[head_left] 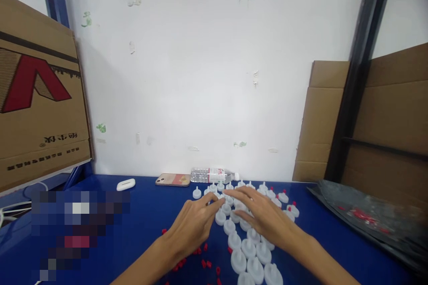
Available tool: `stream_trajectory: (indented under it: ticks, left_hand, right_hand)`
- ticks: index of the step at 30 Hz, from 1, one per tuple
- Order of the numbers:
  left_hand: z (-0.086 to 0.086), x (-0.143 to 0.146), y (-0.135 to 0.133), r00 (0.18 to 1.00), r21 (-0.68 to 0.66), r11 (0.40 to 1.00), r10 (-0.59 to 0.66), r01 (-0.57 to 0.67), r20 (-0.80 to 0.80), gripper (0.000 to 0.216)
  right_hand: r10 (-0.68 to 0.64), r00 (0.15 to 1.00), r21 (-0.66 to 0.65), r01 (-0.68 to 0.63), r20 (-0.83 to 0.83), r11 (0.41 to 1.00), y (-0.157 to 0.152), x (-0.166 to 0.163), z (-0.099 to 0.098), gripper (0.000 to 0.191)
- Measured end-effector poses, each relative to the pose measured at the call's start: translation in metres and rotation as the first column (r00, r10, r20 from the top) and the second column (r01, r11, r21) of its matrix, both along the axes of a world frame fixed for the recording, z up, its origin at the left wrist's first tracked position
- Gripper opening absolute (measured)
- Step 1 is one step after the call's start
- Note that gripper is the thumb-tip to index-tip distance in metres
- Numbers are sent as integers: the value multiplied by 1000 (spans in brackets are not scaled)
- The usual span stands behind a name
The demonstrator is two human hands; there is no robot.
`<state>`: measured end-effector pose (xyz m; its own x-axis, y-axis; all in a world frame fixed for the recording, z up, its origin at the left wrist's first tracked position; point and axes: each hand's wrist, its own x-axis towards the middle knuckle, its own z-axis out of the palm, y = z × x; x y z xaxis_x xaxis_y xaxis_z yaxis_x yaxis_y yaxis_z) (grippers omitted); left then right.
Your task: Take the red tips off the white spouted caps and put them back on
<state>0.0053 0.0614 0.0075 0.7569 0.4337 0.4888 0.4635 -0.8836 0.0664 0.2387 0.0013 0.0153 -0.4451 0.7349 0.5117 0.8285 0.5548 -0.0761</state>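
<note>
Many white plastic caps with upright nozzle tips [238,260] stand close together on the blue table. My left hand [195,218] is at the left edge of this group, its fingers bent and drawn together by the rear caps; anything between the fingertips is hidden. Over the middle of the group, my right hand [264,211] reaches in from the right with fingers stretched and thumb apart, covering some caps. Small red tips [206,263] lie loose on the table below my left hand. At the right, a few white caps carry red tips [293,204] on their nozzles.
A clear water bottle [212,175] lies along the wall beside a phone [172,180]. Farther left is a white earbud case [126,184]. A dark plastic bag [371,218] with red pieces lies at right. Cardboard boxes [43,133] stand at the side.
</note>
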Motion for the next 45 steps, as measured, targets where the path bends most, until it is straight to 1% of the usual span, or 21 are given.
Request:
stream_trajectory:
  ticks: [4, 7, 10, 14, 20, 25, 31, 34, 37, 40, 43, 45]
  left_hand:
    - [-6, 3, 0, 994, -71, 996, -45, 52, 99, 35]
    - [-8, 4, -2, 989, -116, 991, -52, 68, 138, 22]
    - [-8, 5, -3, 985, -128, 986, -91, 111, 149, 15]
    - [-9, 6, -3, 974, -142, 975, -147, 173, 171, 18]
    - [-12, 7, -2, 953, -158, 957, -206, 244, 221, 20]
    - [-13, 6, -4, 951, -175, 952, -211, 253, 226, 22]
    - [-10, 7, -6, 942, -199, 941, -220, 273, 252, 25]
    - [-9, 7, -8, 943, -214, 938, -217, 273, 252, 25]
    - [-8, 8, -10, 942, -228, 936, -207, 270, 265, 24]
    - [-4, 9, -13, 934, -291, 917, -178, 272, 311, 25]
    - [4, 11, -16, 929, -419, 874, -92, 248, 358, 26]
    - [9, 13, -18, 929, -533, 817, -9, 221, 371, 24]
  right_hand:
    - [6, 1000, -67, -6, -1, 998, -5, -12, -4, 80]
    - [-2, 1000, -83, 2, -9, 997, -7, -14, -3, 84]
    - [-2, 1000, -78, 2, -3, 997, -7, -14, -4, 81]
    - [11, 1000, -57, -11, -2, 998, -6, -15, -6, 75]
    - [35, 999, -55, -34, 8, 998, -7, -16, -6, 73]
    - [55, 998, -55, -55, -5, 997, -7, -17, -5, 71]
    - [31, 999, -61, -31, -11, 998, -6, -14, -6, 69]
    - [39, 999, -63, -39, -3, 997, -5, -14, -8, 69]
    - [91, 996, 4, -91, 15, 996, -5, -14, -10, 66]
    - [133, 991, 129, -135, 19, 983, -3, -12, -13, 58]
    - [151, 988, 219, -147, -6, 965, -2, -11, -14, 51]
    - [160, 987, 252, -150, -17, 956, -1, -11, -13, 48]
